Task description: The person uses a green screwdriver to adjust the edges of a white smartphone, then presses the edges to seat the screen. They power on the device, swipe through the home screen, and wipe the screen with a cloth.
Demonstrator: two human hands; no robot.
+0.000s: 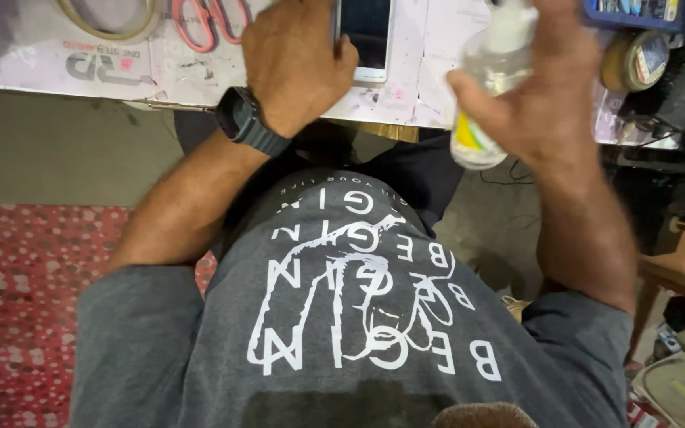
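My right hand [545,95] grips a small clear plastic bottle [487,87] with a white cap and a yellow-green label, holding it above the table's near edge. My left hand [291,59], with a black watch [243,119] on the wrist, rests on the white work table [160,75], its fingers curled against the left edge of a white-framed phone [365,36] that lies flat with a dark screen. My grey printed shirt fills the lower half of the view.
Red-handled scissors [208,20] and a tape roll [109,20] lie at the table's far left. A blue tray [652,12], another tape roll [636,59] and dark tools crowd the right. A red dotted mat [33,293] covers the floor at left.
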